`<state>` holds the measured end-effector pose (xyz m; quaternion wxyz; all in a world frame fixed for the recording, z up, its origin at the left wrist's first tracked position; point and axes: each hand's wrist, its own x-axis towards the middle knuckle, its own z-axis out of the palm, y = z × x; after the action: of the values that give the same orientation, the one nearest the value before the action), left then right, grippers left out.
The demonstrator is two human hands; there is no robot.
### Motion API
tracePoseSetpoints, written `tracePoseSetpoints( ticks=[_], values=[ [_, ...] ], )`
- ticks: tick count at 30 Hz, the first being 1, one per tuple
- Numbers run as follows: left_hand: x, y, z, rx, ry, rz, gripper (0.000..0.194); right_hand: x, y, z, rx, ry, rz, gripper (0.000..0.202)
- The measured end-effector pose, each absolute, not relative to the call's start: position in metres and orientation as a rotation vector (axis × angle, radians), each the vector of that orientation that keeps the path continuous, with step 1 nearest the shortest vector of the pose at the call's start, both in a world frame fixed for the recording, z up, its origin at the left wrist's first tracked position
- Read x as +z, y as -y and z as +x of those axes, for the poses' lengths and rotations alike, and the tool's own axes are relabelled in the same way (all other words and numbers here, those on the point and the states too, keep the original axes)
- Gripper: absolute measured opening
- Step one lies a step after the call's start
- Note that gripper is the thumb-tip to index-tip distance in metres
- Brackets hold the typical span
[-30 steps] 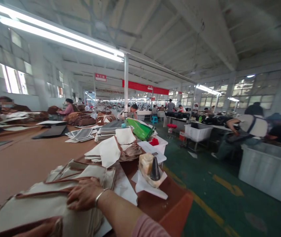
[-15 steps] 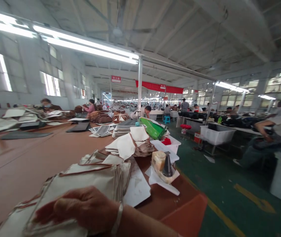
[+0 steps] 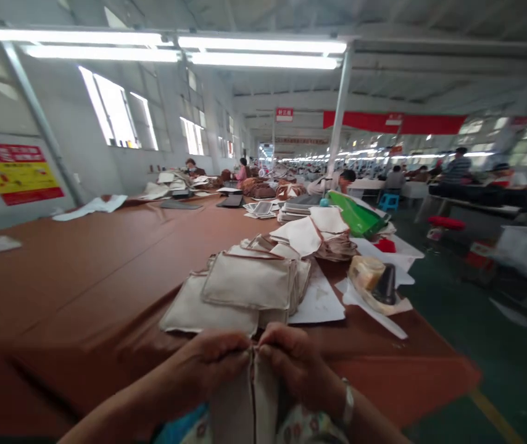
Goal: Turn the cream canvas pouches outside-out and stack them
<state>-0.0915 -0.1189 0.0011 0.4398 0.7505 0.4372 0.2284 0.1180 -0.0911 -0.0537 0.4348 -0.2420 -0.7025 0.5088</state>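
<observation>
Close to my body, at the table's near edge, hangs an off-white sewn fabric piece with a dark gap or seam down its middle. My left hand pinches its top edge on one side of that line. On the other side my right hand has fingers and thumb closed on the same edge; the two hands nearly touch. Just beyond them lies a pile of similar off-white pieces with brown edges, spread unevenly on the brown-covered table. My fingertips partly hide the top of the held piece.
Right of the pile are a white sheet and a dark cone beside a yellowish roll. More fabric stacks and a green bag lie behind. People sit farther off. The table's right corner borders the green floor.
The view has swung left. My right hand has gone from lying over the pile to gripping a fabric piece near my body, and my left hand has come into view on it too.
</observation>
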Motion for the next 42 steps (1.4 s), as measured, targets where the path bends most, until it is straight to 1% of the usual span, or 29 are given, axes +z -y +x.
tracePoseSetpoints(
  ticks=[1,3,8,11,13,16,20,23,28,32,35,38,42],
  values=[
    [-0.001,0.122,-0.091,0.558,-1.096,1.840,0.031,-0.056,0.094,0.119,1.200,1.801,-0.621,0.026],
    [-0.007,0.127,-0.090,0.541,-1.073,1.772,0.028,-0.063,0.099,0.119,1.184,1.856,-0.636,0.027],
    [-0.024,0.138,-0.090,0.660,-0.943,1.522,0.030,-0.073,0.104,0.116,1.498,1.776,-0.659,0.032],
    [-0.026,0.139,-0.091,0.660,-0.871,1.306,0.035,-0.072,0.106,0.114,1.565,1.749,-0.641,0.032],
    [-0.026,0.138,-0.091,0.681,-0.871,1.229,0.036,-0.071,0.105,0.114,1.568,1.754,-0.640,0.032],
    [-0.028,0.134,-0.092,0.695,-0.909,1.203,0.035,-0.070,0.104,0.114,1.608,1.743,-0.673,0.034],
    [-0.032,0.130,-0.093,0.641,-0.941,1.238,0.035,-0.067,0.099,0.113,1.746,1.662,-0.688,0.037],
    [-0.030,0.130,-0.092,0.602,-1.032,1.373,0.029,-0.061,0.097,0.113,1.814,1.640,-0.608,0.038],
    [-0.017,0.133,-0.086,0.535,-1.207,1.631,0.015,-0.049,0.097,0.111,1.718,1.749,-0.622,0.027],
    [-0.012,0.136,-0.081,0.526,-1.292,1.760,0.015,-0.048,0.099,0.108,1.605,1.786,-0.791,0.015],
    [-0.013,0.136,-0.080,0.493,-1.328,1.724,0.016,-0.050,0.102,0.107,1.516,1.790,-0.844,0.007],
    [-0.016,0.136,-0.082,0.461,-1.291,1.626,0.016,-0.050,0.108,0.109,1.515,1.749,-0.808,0.003],
    [-0.017,0.138,-0.087,0.531,-1.133,1.364,0.015,-0.049,0.115,0.113,1.471,1.756,-0.646,0.006]
  ],
)
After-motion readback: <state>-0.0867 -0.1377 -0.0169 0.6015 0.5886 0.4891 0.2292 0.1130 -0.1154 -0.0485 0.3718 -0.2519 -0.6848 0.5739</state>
